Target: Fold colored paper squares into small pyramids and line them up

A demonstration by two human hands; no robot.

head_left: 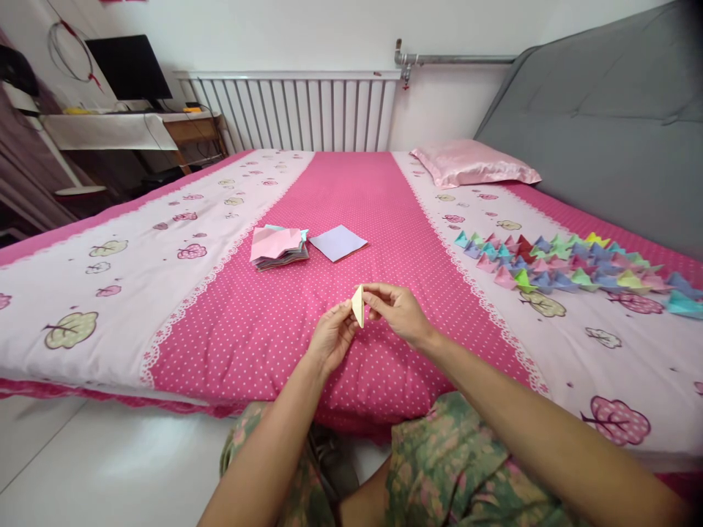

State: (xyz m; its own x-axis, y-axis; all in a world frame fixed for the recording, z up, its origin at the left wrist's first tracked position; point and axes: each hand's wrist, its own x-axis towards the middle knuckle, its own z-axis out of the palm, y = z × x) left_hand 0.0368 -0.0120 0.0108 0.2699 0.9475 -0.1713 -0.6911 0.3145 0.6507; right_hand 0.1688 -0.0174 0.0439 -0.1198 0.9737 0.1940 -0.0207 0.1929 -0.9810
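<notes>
In the head view, the left hand [333,337] and right hand [400,315] meet over the bedspread [362,190], in from the middle of its near edge; between them, held up clear of the surface, is a pale-yellow folded paper piece [358,307], narrow and pointed at top and bottom. The left thumb and fingertips are clamped on its left side; the right thumb and forefinger are pinched together at its upper right edge; how the fingers sit behind the paper cannot be told.

The step in hand looks like shaping or creasing this small piece; it is best done with the left pinch firm but light, so the layers stay aligned without buckling; the right fingertips should work from the edge toward the points, pressing each crease evenly; the narrow tips would bend most easily, so force there should be gentle; working in the air gives no backing, so the fingers must act as the support.

Further toward the far edge lie a ragged stack of coloured paper [277,247] and, just to its right, lilac square paper [337,242]; toward the right edge, by the grey headboard [598,95], stand rows of pointed folded paper pieces [557,250], well apart from both hands.
</notes>
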